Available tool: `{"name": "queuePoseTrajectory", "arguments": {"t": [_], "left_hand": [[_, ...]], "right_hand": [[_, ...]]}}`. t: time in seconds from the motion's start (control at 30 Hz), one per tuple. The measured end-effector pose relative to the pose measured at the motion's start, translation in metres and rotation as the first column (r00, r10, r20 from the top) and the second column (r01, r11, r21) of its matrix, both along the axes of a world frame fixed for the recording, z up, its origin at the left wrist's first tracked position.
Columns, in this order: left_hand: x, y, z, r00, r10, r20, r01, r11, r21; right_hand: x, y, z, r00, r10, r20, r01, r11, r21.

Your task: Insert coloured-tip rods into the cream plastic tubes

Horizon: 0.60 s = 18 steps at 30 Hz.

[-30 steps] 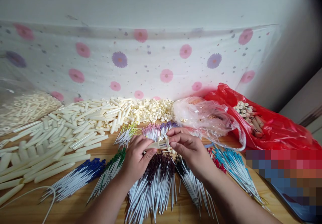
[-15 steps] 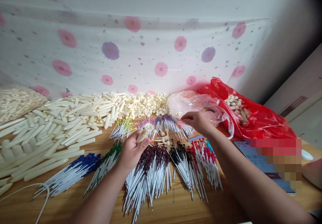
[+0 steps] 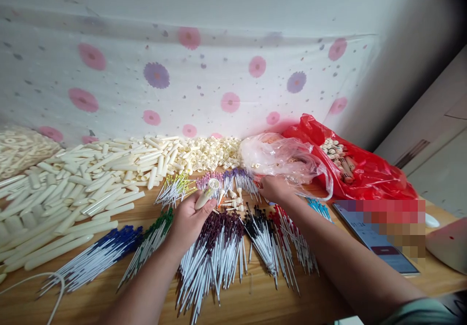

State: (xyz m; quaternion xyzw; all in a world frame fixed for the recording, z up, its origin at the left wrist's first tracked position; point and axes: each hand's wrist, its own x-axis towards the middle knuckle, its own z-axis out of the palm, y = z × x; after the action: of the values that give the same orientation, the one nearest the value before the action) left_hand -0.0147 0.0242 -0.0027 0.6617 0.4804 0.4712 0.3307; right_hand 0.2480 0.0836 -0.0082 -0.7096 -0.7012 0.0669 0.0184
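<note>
My left hand (image 3: 191,218) is wrapped round a cream pen barrel (image 3: 207,194), tilted with its round open end up. My right hand (image 3: 274,189) is closed beside the purple-tipped pen refills (image 3: 245,179), just in front of the clear plastic bag (image 3: 284,154). Its fingertips are partly hidden, and I cannot make out what they hold. Between the hands lie a few small cream plastic parts (image 3: 234,201). Nearer me are bundles of refills with maroon tips (image 3: 222,227), black tips (image 3: 260,223) and red tips (image 3: 288,225).
Loose cream barrels (image 3: 105,169) are heaped at the left, and short cream pieces (image 3: 211,152) along the back. Blue-tipped refills (image 3: 102,252) and green-tipped refills (image 3: 151,237) lie front left. A red bag (image 3: 379,169) and a phone (image 3: 372,237) are at the right.
My right hand has come down and slightly left, from the clear bag to beside the purple-tipped refills. My left hand still grips the barrel. The view has shifted slightly.
</note>
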Motion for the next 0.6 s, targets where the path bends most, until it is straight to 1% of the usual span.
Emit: {"name": "queuePoseTrajectory", "arguments": {"t": [0.1, 0.2, 0.27, 0.33, 0.4, 0.47, 0.5, 0.53, 0.57, 0.6], "left_hand": [[0.002, -0.002, 0.004, 1.0, -0.021, -0.02, 0.021, 1.0, 0.001], [0.002, -0.002, 0.005, 0.999, -0.024, -0.031, 0.024, 1.0, -0.008], [0.001, -0.002, 0.005, 0.999, -0.025, -0.034, 0.024, 1.0, -0.012], [0.0, -0.001, 0.004, 1.0, -0.019, -0.023, 0.019, 1.0, -0.005], [0.001, -0.002, 0.002, 1.0, -0.016, 0.003, 0.016, 1.0, 0.003], [0.004, -0.003, 0.001, 0.999, -0.023, 0.036, 0.023, 1.0, 0.0], [0.006, -0.004, 0.001, 0.998, -0.034, 0.056, 0.034, 0.999, -0.008], [0.008, -0.005, 0.0, 0.995, -0.048, 0.083, 0.05, 0.998, -0.023], [0.01, -0.006, -0.001, 0.991, -0.062, 0.121, 0.067, 0.997, -0.043], [0.013, -0.007, -0.002, 0.983, -0.073, 0.171, 0.086, 0.994, -0.068]], "right_hand": [[-0.004, 0.002, -0.005, 0.999, -0.051, 0.006, 0.051, 0.999, -0.017], [-0.005, 0.005, -0.005, 0.995, -0.098, -0.021, 0.098, 0.995, -0.02], [-0.004, 0.003, 0.0, 0.989, -0.133, -0.058, 0.133, 0.991, -0.01], [-0.003, -0.004, 0.008, 0.982, -0.147, -0.122, 0.149, 0.989, 0.006], [-0.008, -0.016, 0.018, 0.969, -0.111, -0.219, 0.119, 0.993, 0.025], [-0.018, -0.031, 0.028, 0.942, -0.019, -0.334, 0.04, 0.998, 0.055], [-0.026, -0.04, 0.031, 0.9, 0.042, -0.434, -0.007, 0.997, 0.081], [-0.035, -0.047, 0.032, 0.821, 0.109, -0.56, -0.053, 0.992, 0.114], [-0.044, -0.054, 0.032, 0.678, 0.176, -0.714, -0.088, 0.983, 0.158], [-0.053, -0.06, 0.03, 0.502, 0.23, -0.834, -0.111, 0.973, 0.202]]}}
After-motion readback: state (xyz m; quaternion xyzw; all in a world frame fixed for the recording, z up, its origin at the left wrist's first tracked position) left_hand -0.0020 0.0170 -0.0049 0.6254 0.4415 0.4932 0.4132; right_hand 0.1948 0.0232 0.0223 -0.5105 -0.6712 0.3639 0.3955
